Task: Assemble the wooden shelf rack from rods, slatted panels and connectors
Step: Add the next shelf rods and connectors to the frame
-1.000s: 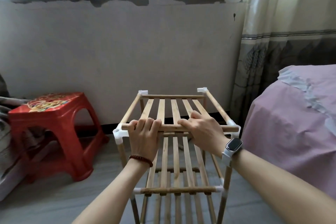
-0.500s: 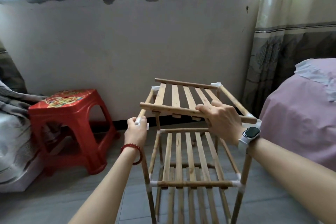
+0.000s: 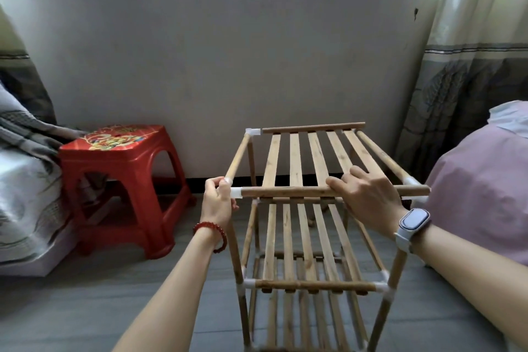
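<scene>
The wooden shelf rack (image 3: 308,237) stands at lower centre of the frame. Its near-left connector (image 3: 235,192) is pinched by the left hand (image 3: 218,204); the top panel's front rod (image 3: 288,192) is gripped by the right hand (image 3: 368,200). The rod's right end appears unseated and could slip free if pressed unevenly.

A grey tiled floor (image 3: 85,308) carries the wooden shelf rack (image 3: 308,237), which stands upright on its legs near the wall. Just left of it a red plastic stool (image 3: 123,180) also stands on the floor.
</scene>
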`<action>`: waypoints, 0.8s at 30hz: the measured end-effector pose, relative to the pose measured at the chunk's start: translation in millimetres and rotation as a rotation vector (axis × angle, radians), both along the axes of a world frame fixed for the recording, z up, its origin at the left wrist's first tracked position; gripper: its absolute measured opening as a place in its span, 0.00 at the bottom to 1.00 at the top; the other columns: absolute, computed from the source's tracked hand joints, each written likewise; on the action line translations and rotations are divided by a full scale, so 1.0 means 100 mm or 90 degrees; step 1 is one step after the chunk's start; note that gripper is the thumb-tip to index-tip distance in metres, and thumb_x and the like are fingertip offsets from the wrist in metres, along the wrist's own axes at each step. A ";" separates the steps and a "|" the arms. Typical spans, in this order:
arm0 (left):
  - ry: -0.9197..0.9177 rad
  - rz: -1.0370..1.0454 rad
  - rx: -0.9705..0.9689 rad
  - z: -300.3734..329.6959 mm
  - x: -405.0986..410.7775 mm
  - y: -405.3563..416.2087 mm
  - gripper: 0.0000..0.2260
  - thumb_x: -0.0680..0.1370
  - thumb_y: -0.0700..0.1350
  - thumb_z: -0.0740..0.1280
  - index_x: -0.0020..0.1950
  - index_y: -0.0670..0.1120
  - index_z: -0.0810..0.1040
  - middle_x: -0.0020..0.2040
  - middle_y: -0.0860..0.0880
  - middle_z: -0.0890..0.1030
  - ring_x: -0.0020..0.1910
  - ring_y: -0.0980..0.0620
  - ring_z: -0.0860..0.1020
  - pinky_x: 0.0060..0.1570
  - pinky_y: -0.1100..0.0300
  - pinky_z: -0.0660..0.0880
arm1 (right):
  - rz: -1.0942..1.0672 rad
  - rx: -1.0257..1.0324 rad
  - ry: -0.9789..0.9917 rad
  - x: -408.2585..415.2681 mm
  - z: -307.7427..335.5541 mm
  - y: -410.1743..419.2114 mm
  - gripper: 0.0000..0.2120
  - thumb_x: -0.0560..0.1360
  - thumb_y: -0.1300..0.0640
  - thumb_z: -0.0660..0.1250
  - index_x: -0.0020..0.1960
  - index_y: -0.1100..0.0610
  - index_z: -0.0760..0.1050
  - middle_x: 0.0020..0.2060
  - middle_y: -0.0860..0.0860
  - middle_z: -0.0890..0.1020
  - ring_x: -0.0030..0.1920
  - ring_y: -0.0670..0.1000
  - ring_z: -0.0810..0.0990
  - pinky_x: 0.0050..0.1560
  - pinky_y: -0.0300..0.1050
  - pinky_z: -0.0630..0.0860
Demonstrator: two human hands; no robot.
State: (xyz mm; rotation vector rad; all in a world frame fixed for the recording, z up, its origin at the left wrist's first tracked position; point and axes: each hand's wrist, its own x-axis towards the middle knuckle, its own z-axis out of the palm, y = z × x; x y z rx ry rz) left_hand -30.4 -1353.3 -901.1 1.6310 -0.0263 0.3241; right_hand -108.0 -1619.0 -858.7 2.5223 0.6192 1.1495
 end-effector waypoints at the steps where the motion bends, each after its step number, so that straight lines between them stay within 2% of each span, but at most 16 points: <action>1: -0.001 -0.007 -0.003 -0.01 0.00 -0.01 0.07 0.82 0.44 0.54 0.53 0.42 0.68 0.38 0.45 0.72 0.27 0.53 0.70 0.32 0.57 0.73 | -0.008 0.006 -0.004 0.02 0.00 0.01 0.14 0.58 0.70 0.76 0.41 0.58 0.81 0.24 0.51 0.76 0.28 0.53 0.77 0.20 0.40 0.70; 8: -0.008 -0.016 0.019 -0.05 0.02 -0.07 0.06 0.82 0.46 0.54 0.52 0.46 0.68 0.41 0.47 0.74 0.28 0.54 0.72 0.31 0.61 0.73 | -0.007 -0.020 -0.003 0.09 -0.05 0.00 0.13 0.58 0.68 0.77 0.40 0.57 0.81 0.23 0.51 0.75 0.27 0.52 0.76 0.20 0.40 0.70; 13: -0.020 0.015 0.051 -0.06 0.05 -0.09 0.07 0.81 0.48 0.54 0.53 0.46 0.67 0.45 0.46 0.75 0.39 0.50 0.75 0.38 0.56 0.74 | -0.005 -0.035 0.001 0.07 -0.12 0.02 0.12 0.58 0.67 0.77 0.39 0.57 0.80 0.23 0.51 0.74 0.28 0.52 0.76 0.20 0.43 0.71; 17: -0.024 0.015 0.040 -0.07 0.04 -0.05 0.07 0.81 0.47 0.53 0.53 0.46 0.67 0.41 0.48 0.74 0.29 0.56 0.73 0.28 0.65 0.72 | 0.006 -0.035 0.002 0.02 -0.08 -0.02 0.11 0.59 0.69 0.75 0.38 0.58 0.80 0.23 0.51 0.74 0.27 0.53 0.76 0.20 0.41 0.69; 21: -0.020 0.013 0.015 -0.06 0.06 0.01 0.06 0.82 0.45 0.53 0.52 0.45 0.67 0.41 0.47 0.74 0.26 0.55 0.71 0.31 0.61 0.74 | -0.008 -0.015 0.001 0.01 0.01 -0.03 0.14 0.55 0.70 0.76 0.38 0.58 0.80 0.23 0.51 0.75 0.28 0.54 0.76 0.21 0.40 0.68; 24: -0.016 0.012 0.015 -0.05 0.04 0.01 0.05 0.82 0.45 0.52 0.51 0.45 0.66 0.40 0.46 0.74 0.26 0.55 0.70 0.31 0.60 0.74 | -0.005 -0.006 -0.005 0.03 0.04 0.01 0.13 0.57 0.70 0.75 0.39 0.59 0.80 0.23 0.52 0.75 0.28 0.54 0.76 0.21 0.40 0.69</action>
